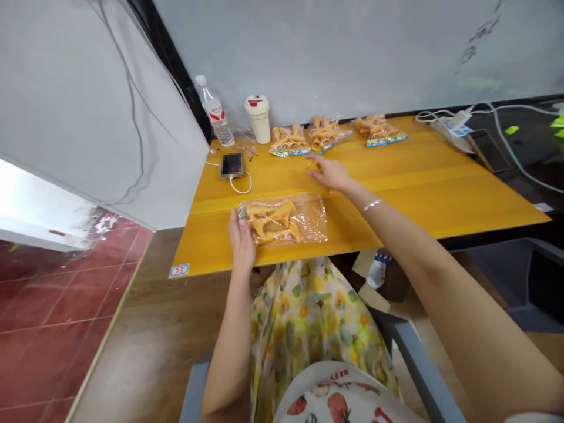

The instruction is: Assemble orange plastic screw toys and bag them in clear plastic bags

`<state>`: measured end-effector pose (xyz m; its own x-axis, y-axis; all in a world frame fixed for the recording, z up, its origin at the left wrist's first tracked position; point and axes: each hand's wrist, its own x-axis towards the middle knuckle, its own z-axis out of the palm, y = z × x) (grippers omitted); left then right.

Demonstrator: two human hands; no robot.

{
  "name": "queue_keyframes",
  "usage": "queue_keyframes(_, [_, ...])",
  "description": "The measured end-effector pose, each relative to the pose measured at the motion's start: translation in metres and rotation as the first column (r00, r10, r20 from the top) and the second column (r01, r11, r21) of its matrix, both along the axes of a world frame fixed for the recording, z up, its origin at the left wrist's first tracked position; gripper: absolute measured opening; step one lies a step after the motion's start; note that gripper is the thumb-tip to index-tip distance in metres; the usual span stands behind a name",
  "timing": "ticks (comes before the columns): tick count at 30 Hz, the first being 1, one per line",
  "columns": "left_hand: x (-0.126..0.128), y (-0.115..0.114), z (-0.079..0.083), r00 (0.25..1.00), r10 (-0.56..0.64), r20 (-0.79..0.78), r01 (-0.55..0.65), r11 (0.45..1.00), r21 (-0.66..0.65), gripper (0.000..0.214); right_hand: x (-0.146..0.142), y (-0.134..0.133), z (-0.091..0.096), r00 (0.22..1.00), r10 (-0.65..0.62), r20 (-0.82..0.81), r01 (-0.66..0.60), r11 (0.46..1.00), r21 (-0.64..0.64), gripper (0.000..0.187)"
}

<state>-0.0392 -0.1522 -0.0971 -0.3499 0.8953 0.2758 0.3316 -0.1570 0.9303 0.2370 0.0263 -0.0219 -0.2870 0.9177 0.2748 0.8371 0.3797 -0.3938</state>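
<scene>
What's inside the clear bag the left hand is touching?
The clear plastic bag holds orange forked pieces, possibly chicken feet. The left hand covers the bag's near end, so anything beneath it cannot be seen.

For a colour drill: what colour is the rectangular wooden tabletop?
Golden yellow: the rectangular wooden tabletop, best in the head view.

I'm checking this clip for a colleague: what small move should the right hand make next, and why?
Probably the right hand should pick up the small orange piece beneath its fingers, since it reaches right there. Meanwhile the left hand could stay against the clear plastic bag of orange pieces, which lies on the yellow wooden table.
</scene>
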Motion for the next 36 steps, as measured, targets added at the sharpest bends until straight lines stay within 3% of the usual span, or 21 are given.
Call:
queue_keyframes(1, [0.0, 0.0, 0.0, 1.0, 0.011, 0.008, -0.011, 1.0, -0.023, 0.075, 0.018, -0.005, 0.0, 0.977, -0.073, -0.198, 0.073, 0.997, -0.006, 0.049])
queue_keyframes(2, [-0.001, 0.001, 0.0, 0.999, 0.028, 0.022, -0.027, 0.999, -0.043, 0.073, 0.035, -0.011, 0.0, 0.902, -0.145, -0.407, 0.14, 0.989, -0.041, 0.045])
queue_keyframes(3, [0.0, 0.001, 0.001, 0.999, 0.045, 0.028, -0.043, 0.998, -0.052, 0.071, 0.052, -0.019, 0.0, 0.772, -0.214, -0.598, 0.189, 0.976, -0.105, 0.04])
queue_keyframes(5, [0.002, 0.0, 0.006, 0.996, 0.083, -0.034, -0.084, 0.996, -0.02, 0.069, 0.078, -0.04, -0.004, 0.486, -0.311, -0.817, 0.177, 0.95, -0.257, 0.029])
queue_keyframes(6, [0.005, -0.001, 0.01, 0.987, 0.125, -0.097, -0.125, 0.992, -0.001, 0.067, 0.087, -0.053, -0.007, 0.377, -0.344, -0.86, 0.139, 0.939, -0.314, 0.025])
queue_keyframes(8, [0.017, -0.008, 0.02, 0.939, 0.222, -0.261, -0.218, 0.975, 0.046, 0.067, 0.094, -0.081, -0.014, 0.237, -0.403, -0.884, 0.067, 0.914, -0.399, 0.026])
queue_keyframes(10, [0.038, -0.018, 0.032, 0.876, 0.25, -0.412, -0.226, 0.968, 0.105, 0.07, 0.086, -0.108, -0.021, 0.161, -0.433, -0.887, -0.012, 0.897, -0.441, 0.03])
queue_keyframes(11, [0.051, -0.024, 0.037, 0.861, 0.219, -0.458, -0.174, 0.975, 0.139, 0.071, 0.077, -0.12, -0.024, 0.135, -0.435, -0.89, -0.064, 0.893, -0.446, 0.032])
queue_keyframes(15, [0.11, -0.039, 0.053, 0.826, -0.02, -0.563, 0.129, 0.979, 0.155, 0.068, 0.026, -0.147, -0.026, 0.123, -0.402, -0.908, -0.297, 0.858, -0.42, 0.033])
queue_keyframes(18, [0.137, -0.034, 0.057, 0.818, -0.034, -0.575, 0.145, 0.978, 0.15, 0.07, -0.008, -0.153, -0.022, 0.117, -0.377, -0.919, -0.381, 0.837, -0.392, 0.031])
queue_keyframes(23, [0.129, -0.019, 0.059, 0.814, 0.026, -0.58, 0.049, 0.992, 0.113, 0.053, -0.026, -0.158, -0.02, 0.223, -0.346, -0.911, -0.425, 0.807, -0.411, 0.032])
queue_keyframes(25, [0.121, -0.016, 0.06, 0.803, 0.018, -0.596, 0.041, 0.995, 0.086, 0.042, -0.025, -0.162, -0.021, 0.221, -0.37, -0.902, -0.463, 0.774, -0.431, 0.034])
queue_keyframes(28, [0.117, -0.015, 0.06, 0.81, -0.012, -0.586, 0.056, 0.997, 0.057, 0.042, -0.026, -0.167, -0.025, 0.203, -0.397, -0.895, -0.502, 0.743, -0.443, 0.035])
queue_keyframes(33, [0.127, -0.015, 0.058, 0.811, -0.018, -0.584, 0.071, 0.995, 0.069, 0.045, -0.046, -0.171, -0.027, 0.205, -0.356, -0.912, -0.461, 0.787, -0.41, 0.037])
queue_keyframes(36, [0.126, -0.015, 0.056, 0.814, -0.032, -0.58, 0.075, 0.996, 0.051, 0.048, -0.054, -0.169, -0.025, 0.191, -0.344, -0.919, -0.485, 0.781, -0.393, 0.037])
